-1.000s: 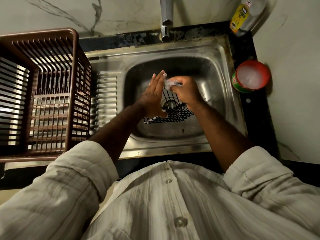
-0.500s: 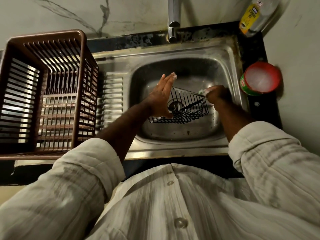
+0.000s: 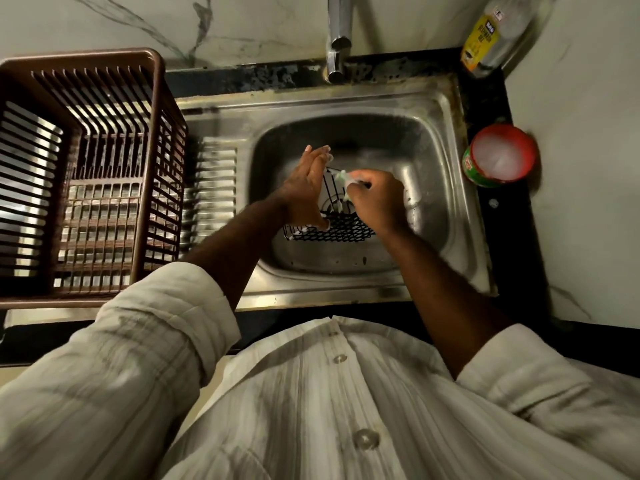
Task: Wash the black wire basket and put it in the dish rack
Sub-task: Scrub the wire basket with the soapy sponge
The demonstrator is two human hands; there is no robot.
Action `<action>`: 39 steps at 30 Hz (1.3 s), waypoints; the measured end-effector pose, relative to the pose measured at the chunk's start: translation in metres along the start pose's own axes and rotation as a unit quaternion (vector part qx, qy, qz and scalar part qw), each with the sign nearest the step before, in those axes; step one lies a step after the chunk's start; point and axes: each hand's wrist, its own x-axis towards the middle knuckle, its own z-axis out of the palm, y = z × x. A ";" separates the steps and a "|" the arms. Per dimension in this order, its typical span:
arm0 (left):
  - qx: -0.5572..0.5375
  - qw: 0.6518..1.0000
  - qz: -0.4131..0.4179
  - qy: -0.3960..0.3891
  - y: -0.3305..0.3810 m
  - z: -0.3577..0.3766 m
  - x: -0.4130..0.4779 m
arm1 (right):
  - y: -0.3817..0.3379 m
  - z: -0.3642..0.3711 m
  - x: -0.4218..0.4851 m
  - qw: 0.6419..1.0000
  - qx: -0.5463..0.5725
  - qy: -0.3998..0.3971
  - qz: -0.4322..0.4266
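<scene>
The black wire basket [image 3: 341, 227] stands in the steel sink [image 3: 433, 161] over the drain. My left hand [image 3: 306, 188] holds its left end, fingers straight along the side and thumb curled under the lower edge. My right hand [image 3: 375, 199] grips a soapy pale green scrubber [image 3: 343, 178] and presses it on the basket's upper wires. The brown plastic dish rack [image 3: 90, 174] sits on the drainboard at the left and holds nothing.
The tap [image 3: 337, 39] hangs over the sink's back edge; no water is visible. A dish soap bottle [image 3: 485, 36] stands at the back right corner. A red and green tub of white cleaning paste [image 3: 498, 157] sits on the black counter to the right.
My right hand moved from the basket's right end back to its left part near my left hand, scrubbing. The left hand kept hold of the basket.
</scene>
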 end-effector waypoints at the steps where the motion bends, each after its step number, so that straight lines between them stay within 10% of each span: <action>1: 0.002 1.000 0.000 0.001 0.002 0.001 -0.001 | -0.003 0.003 -0.001 1.000 -0.012 -0.005 -0.012; 39: -0.012 1.000 -0.007 -0.008 0.012 -0.010 0.001 | -0.012 -0.006 0.011 0.985 -0.141 -0.082 -0.065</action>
